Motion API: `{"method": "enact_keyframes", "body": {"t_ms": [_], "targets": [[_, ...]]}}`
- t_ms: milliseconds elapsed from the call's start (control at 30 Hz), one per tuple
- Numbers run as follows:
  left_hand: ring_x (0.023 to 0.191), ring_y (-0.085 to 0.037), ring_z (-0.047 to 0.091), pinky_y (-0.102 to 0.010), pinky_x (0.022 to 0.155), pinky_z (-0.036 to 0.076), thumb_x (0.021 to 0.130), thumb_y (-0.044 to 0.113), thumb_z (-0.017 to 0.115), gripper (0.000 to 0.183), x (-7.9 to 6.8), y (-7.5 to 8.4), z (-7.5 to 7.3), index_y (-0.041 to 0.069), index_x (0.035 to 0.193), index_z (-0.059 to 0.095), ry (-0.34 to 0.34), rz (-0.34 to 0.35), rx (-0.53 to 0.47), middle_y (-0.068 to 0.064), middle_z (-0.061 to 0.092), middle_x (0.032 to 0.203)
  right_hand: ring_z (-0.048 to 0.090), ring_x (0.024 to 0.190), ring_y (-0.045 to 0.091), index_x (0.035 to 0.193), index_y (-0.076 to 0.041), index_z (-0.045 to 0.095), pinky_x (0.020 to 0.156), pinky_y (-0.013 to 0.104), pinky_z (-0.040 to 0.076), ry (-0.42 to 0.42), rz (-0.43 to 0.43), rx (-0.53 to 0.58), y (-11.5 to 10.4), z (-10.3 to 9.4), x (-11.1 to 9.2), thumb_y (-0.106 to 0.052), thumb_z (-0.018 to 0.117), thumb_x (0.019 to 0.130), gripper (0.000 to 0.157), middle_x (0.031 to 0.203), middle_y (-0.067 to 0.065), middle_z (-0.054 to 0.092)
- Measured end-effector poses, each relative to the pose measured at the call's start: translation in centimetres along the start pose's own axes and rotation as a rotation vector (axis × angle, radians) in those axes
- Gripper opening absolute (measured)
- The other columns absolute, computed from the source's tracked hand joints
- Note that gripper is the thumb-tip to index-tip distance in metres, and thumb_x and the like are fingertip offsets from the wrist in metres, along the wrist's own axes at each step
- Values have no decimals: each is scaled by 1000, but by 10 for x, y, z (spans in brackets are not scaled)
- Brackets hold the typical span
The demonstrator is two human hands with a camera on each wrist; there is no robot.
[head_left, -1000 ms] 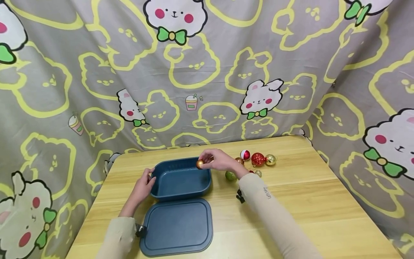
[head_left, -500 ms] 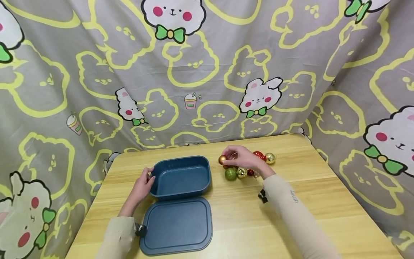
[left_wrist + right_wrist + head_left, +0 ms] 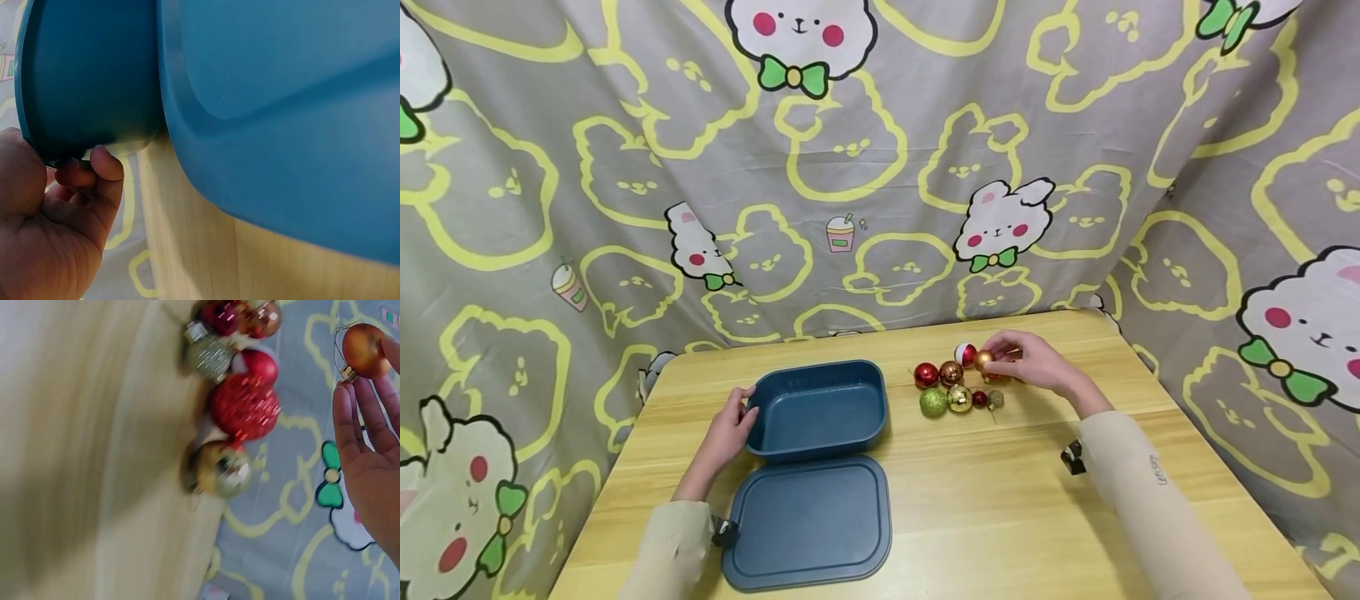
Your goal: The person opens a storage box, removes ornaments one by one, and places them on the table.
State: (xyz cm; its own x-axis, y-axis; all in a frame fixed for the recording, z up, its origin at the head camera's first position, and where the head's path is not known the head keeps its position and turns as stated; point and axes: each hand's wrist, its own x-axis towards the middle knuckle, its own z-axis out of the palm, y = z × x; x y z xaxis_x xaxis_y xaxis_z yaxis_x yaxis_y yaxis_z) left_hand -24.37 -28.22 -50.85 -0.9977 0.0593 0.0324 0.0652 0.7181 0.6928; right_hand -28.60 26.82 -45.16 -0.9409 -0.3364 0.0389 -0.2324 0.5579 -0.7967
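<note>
My left hand (image 3: pixel 727 433) grips the left rim of a blue rectangular container (image 3: pixel 820 412), its fingers curled over the edge in the left wrist view. No bauble shows inside the container. A matching blue lid (image 3: pixel 808 527) lies flat in front of it. Over the right part of the table, my right hand (image 3: pixel 1030 358) pinches a matte copper-gold Christmas bauble (image 3: pixel 364 351) with a wire loop. Below and around that hand lies a group of baubles, among them a glittery green one (image 3: pixel 933 403), a shiny red one (image 3: pixel 926 375) and a glittery red one (image 3: pixel 244 407).
More baubles sit in the group: a gold mirrored one (image 3: pixel 959 398), a brown one (image 3: pixel 951 372), and a red-and-white one (image 3: pixel 966 355). A gold bauble (image 3: pixel 222 469) lies at the group's end. Behind the wooden table (image 3: pixel 970 517) hangs a patterned grey curtain (image 3: pixel 880 167).
With the copper-gold bauble in its fingers, my right hand has moved right, from over the container to above the bauble group. My left hand has stayed on the container's rim.
</note>
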Motion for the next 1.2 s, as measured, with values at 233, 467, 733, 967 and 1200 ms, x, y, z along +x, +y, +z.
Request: {"method": "enact_keyframes", "body": {"t_ms": [233,467,733,967,1200], "targets": [[66,-20,42,-27,61,37,108,11,51,43,1,0,1,2,150,42,3,11,-6,-7,44,79,63,106,24,121,-4,69,94,35,50,13,26,-28,22,-8,-18,-22,75,96,32,115,13,70],[66,-19,42,-27,61,38,109,12,51,44,1,-1,2,2,150,42,0,19,-10,-6,44,79,62,102,22,120,-5,70,88,28,51,15,73,-15,39,-7,-30,-19,77,93,31,110,11,70],[65,-17,41,-27,60,37,109,15,51,43,0,-2,-1,2,149,43,-1,29,8,-6,45,79,63,98,21,116,-6,71,85,29,52,13,89,-61,56,-1,-36,-19,78,92,28,108,10,71],[65,-18,42,-27,60,38,109,13,51,43,-1,-3,-1,2,150,43,3,25,-1,-6,45,79,64,98,21,116,-7,71,88,34,53,-27,122,-120,60,3,-38,-17,77,92,27,105,7,71],[65,-18,42,-27,60,38,109,13,50,43,-1,-2,-1,3,151,42,4,27,1,-6,45,79,65,98,20,116,-6,71,90,37,53,-36,114,-130,63,5,-38,-17,76,92,27,105,6,71]]}}
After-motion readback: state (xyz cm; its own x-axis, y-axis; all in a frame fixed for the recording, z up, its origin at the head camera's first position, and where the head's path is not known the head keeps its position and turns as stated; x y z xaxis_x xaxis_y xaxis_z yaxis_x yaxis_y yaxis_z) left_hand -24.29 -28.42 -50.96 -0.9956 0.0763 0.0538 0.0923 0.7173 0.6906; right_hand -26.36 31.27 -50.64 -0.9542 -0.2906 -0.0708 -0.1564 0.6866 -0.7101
